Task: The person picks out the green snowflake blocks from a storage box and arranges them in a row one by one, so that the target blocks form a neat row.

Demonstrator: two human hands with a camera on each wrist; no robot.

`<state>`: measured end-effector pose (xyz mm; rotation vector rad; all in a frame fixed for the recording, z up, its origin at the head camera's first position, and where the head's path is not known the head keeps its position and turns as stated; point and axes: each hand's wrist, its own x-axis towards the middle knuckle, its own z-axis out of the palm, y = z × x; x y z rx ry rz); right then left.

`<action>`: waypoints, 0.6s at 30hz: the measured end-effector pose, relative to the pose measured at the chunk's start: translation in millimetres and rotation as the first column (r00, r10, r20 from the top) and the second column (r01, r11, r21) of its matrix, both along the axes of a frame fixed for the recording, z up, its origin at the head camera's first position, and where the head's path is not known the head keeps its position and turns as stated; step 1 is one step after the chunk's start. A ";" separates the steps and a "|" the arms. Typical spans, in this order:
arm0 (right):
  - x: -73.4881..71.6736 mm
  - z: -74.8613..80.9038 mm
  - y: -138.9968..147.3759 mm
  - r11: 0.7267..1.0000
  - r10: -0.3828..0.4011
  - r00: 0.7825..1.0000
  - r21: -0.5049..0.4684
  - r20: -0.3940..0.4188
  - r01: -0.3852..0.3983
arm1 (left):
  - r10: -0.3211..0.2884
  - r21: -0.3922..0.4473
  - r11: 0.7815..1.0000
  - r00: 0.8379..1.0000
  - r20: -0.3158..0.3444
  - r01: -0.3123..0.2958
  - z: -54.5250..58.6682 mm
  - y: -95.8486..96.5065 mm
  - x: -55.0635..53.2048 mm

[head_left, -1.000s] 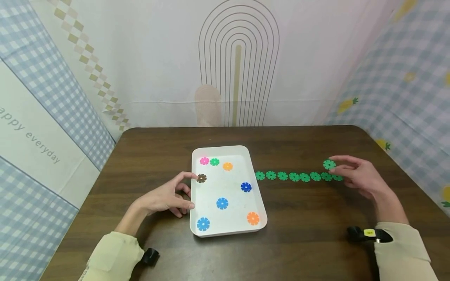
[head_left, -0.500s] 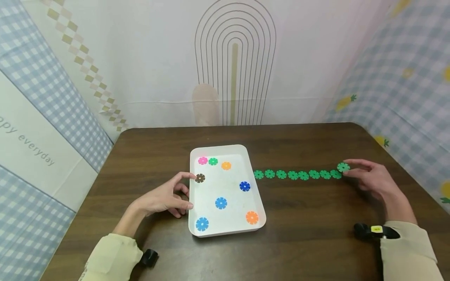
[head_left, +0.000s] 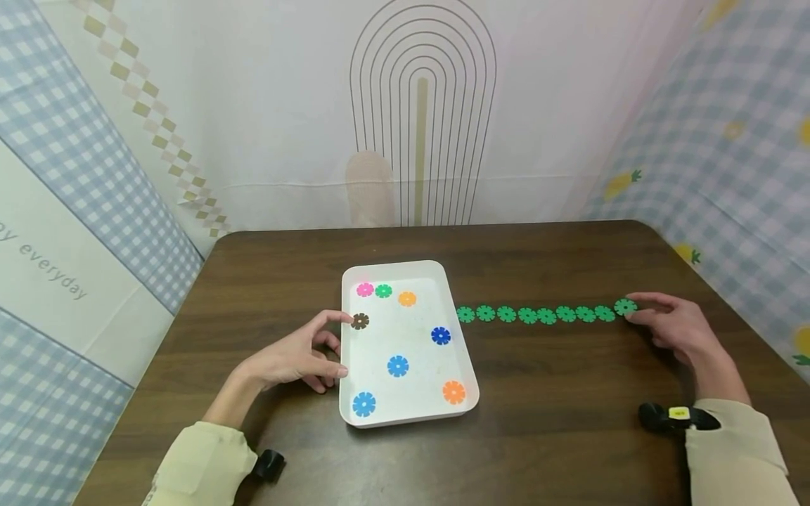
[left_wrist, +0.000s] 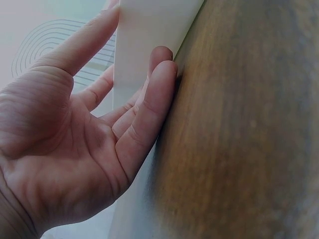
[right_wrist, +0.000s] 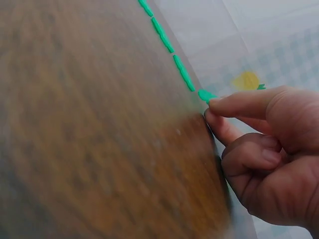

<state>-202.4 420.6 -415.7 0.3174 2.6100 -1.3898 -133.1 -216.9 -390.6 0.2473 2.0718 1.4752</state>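
Note:
My right hand (head_left: 680, 327) pinches a green flower-shaped disc (head_left: 624, 307) between thumb and index finger at the right end of a row of similar green discs (head_left: 546, 315). The right wrist view shows the pinched disc (right_wrist: 205, 95) slightly tilted, its edge beside the row's end. My left hand (head_left: 297, 355) holds the left edge of a white tray (head_left: 414, 416); thumb and index finger lie on the rim. Its other fingers (left_wrist: 159, 84) stay low against the tray's outer wall in the left wrist view.
Inside the tray lie loose discs, among them a brown disc (head_left: 360, 321), a dark blue disc (head_left: 440, 335) and a pink disc (head_left: 365, 289). The row starts by the tray's right side. A patterned cloth (head_left: 285, 105) hangs behind the brown table (head_left: 557, 422).
My right hand has moved right and down, carrying its green disc from above the row to the row's right end. The left hand has stayed at the tray.

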 end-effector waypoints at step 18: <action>2.0 0.5 -1.8 0.995 -0.008 1.000 0.102 0.001 0.008 | -0.003 -0.012 1.000 1.000 -0.014 0.003 1.2 0.0 0.8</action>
